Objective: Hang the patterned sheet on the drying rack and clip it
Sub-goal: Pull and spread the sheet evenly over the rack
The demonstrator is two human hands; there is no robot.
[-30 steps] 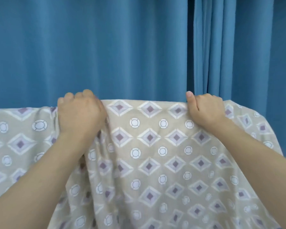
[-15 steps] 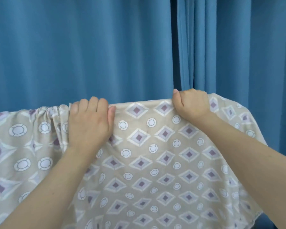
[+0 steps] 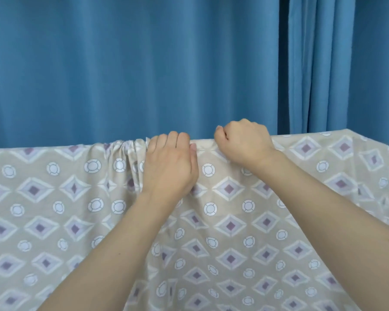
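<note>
The sheet [image 3: 229,225] hangs over the rack's hidden top bar, bunched left of centre. The left hand [image 3: 170,166] has slid right along the fold, fingers curled over it; the right hand [image 3: 244,143] clutches the edge close beside. Spreading seems unfinished, with clipping next. Blue curtain [image 3: 133,68] behind.

The sheet [image 3: 234,221] under both hands is beige, printed with white-edged lilac diamonds with dark purple centres and, between them, white rings with pale lilac middles. Behind and above the hands hangs a plain blue curtain [image 3: 133,68].
</note>
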